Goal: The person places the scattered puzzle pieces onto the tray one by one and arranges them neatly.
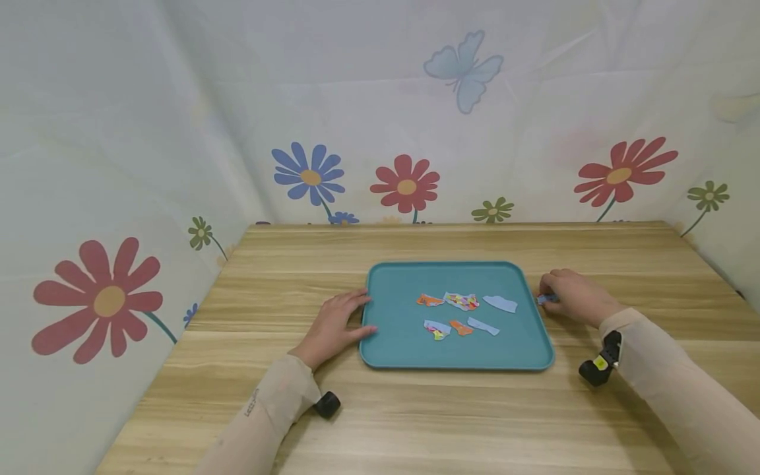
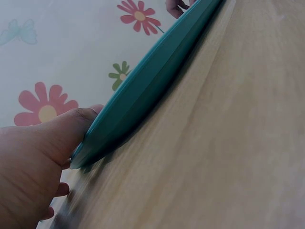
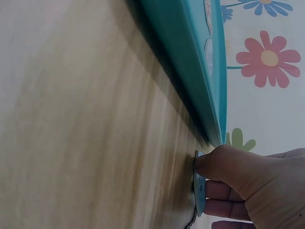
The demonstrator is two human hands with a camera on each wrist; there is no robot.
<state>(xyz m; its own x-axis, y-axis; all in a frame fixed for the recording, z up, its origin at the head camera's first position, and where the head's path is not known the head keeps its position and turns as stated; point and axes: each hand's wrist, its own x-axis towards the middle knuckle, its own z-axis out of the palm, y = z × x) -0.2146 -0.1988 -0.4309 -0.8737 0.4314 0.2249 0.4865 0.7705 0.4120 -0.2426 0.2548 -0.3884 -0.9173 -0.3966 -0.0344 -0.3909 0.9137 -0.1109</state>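
Note:
A teal tray lies on the table with several torn paper scraps on it, in two rough rows. Among them are an orange scrap, a multicoloured scrap and a pale blue scrap. My left hand rests at the tray's left edge, thumb and fingertips touching the rim. To the right of the tray, my right hand pinches a blue paper scrap between thumb and fingers, close to the tabletop. The fingers partly hide that scrap.
The wooden table extends around the tray on all sides. Behind it and at both sides hangs a pale curtain printed with flowers and a butterfly. A black wrist camera sits below the right wrist, another black device below the left.

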